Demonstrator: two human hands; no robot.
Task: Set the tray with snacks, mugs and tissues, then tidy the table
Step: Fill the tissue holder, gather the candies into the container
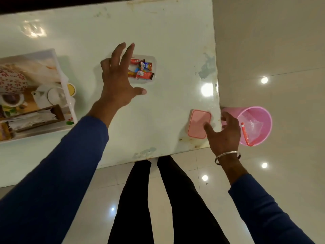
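Note:
A clear plastic box point(152, 59) with several wrapped snacks point(143, 69) lies mid-table. My left hand point(119, 80) hovers over its left side, fingers spread, holding nothing. The box's pink lid point(197, 122) lies near the table's right edge. My right hand point(224, 132) is open beside it, thumb touching the lid's right corner. At the far left the white tray point(69, 95) holds a flowered mug point(12, 80), a white teapot point(45, 95) and a wooden tissue holder point(35, 118).
A pink waste bin point(255, 126) with a plastic liner and a red wrapper stands on the floor just right of the table corner. The white table point(167, 32) ends at my legs. Glossy floor tiles lie beyond.

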